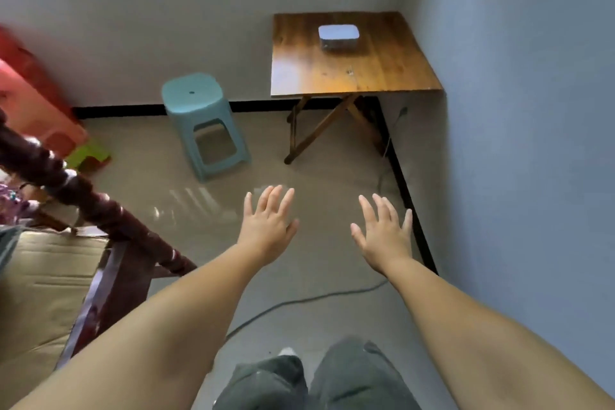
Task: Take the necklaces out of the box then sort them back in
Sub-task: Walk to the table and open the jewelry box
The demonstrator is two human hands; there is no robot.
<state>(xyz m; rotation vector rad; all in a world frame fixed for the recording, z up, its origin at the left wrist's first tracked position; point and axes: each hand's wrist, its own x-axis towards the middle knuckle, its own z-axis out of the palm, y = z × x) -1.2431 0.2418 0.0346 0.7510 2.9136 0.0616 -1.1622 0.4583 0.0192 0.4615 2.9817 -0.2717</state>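
Note:
A small pale box point(338, 37) with a closed lid sits on a wooden folding table point(352, 73) in the far right corner of the room. No necklaces show. My left hand point(269, 223) and my right hand point(384, 233) are stretched out in front of me over the floor, palms down, fingers spread, holding nothing. Both hands are well short of the table and the box.
A teal plastic stool point(203, 120) stands left of the table. A dark wooden bed frame point(100, 210) and mattress fill the left side, with red plastic stools point(30, 93) behind. A cable point(299, 301) runs across the floor. The blue wall point(532, 143) is close on the right.

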